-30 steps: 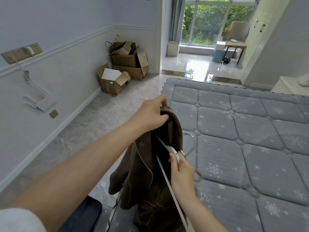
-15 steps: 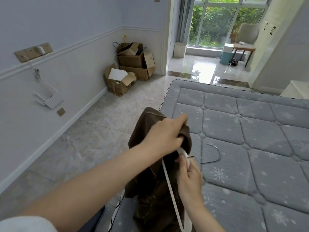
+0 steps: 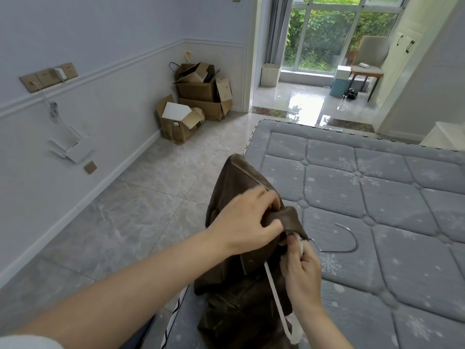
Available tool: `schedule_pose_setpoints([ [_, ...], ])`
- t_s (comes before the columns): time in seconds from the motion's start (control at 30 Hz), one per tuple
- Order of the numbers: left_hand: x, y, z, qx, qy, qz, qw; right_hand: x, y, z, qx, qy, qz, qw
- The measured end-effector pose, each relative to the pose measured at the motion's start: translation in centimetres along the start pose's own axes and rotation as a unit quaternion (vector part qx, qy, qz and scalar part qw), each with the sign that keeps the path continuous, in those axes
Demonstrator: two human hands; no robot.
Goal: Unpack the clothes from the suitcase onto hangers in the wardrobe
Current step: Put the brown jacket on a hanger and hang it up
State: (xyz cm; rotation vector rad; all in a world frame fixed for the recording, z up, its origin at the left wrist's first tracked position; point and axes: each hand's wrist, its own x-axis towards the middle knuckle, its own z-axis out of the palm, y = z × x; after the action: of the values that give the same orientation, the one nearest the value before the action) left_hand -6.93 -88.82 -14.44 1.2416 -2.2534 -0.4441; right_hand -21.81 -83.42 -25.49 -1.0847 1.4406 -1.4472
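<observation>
Since a second ago: left hand [image 3: 245, 222] dropped from the raised collar to the near shoulder, jacket [image 3: 241, 248] bunched lower, hook [image 3: 342, 241] swung clear over the mattress [image 3: 377, 197].

Head view: left fingers curled round a fold of brown fabric, tugging it over the hanger [image 3: 276, 295] end. Right hand [image 3: 300, 273] pinching the white hanger at its neck, just under the metal hook. Jacket hanging off the mattress edge, draped partly on the hanger, lower half slumped toward the floor.

Probably leather-like: heavy for its size, soft yet creased stiff, smooth enough to slide off a slim hanger. Best taken at collar or shoulder seam, hanger held by the neck. Wardrobe and suitcase not clearly seen.
</observation>
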Motion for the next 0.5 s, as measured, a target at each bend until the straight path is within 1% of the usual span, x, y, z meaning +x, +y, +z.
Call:
schedule_pose_setpoints([
  [0.03,0.2,-0.4,-0.3,0.032,0.048,0.041,0.997,0.1,-0.2,-0.3,-0.005,-0.007,-0.011,1.000],
  [0.07,0.3,-1.0,-0.7,0.075,0.076,0.080,0.991,0.1,-0.5,-0.4,-0.012,-0.012,-0.021,1.000],
  [0.1,0.4,-1.8,-1.1,0.123,0.071,0.112,0.983,0.1,-0.8,-0.5,-0.016,-0.019,-0.027,0.999],
  [0.17,0.9,-3.0,-1.8,0.212,-0.002,0.170,0.962,-0.1,-1.7,-0.7,-0.016,-0.039,-0.031,0.999],
  [0.2,1.1,-3.4,-1.9,0.245,-0.045,0.190,0.950,-0.2,-2.0,-0.8,-0.016,-0.051,-0.032,0.998],
  [0.23,1.4,-3.7,-2.0,0.264,-0.070,0.209,0.939,-0.3,-2.3,-0.9,-0.012,-0.063,-0.033,0.997],
  [0.33,2.1,-4.2,-2.7,0.281,-0.083,0.271,0.917,-0.6,-2.8,-1.1,0.041,-0.127,-0.003,0.991],
  [0.37,2.1,-4.4,-2.9,0.282,-0.086,0.274,0.916,-0.3,-3.1,-1.5,0.047,-0.155,0.011,0.987],
  [0.43,1.8,-5.1,-3.1,0.272,-0.070,0.246,0.927,1.3,-3.8,-3.2,-0.013,-0.205,0.038,0.978],
  [0.47,1.5,-5.4,-3.0,0.264,-0.059,0.221,0.937,2.5,-4.0,-4.5,-0.038,-0.214,0.053,0.975],
  [0.5,1.2,-5.7,-2.9,0.252,-0.052,0.195,0.946,3.7,-4.0,-5.9,-0.054,-0.197,0.076,0.976],
])
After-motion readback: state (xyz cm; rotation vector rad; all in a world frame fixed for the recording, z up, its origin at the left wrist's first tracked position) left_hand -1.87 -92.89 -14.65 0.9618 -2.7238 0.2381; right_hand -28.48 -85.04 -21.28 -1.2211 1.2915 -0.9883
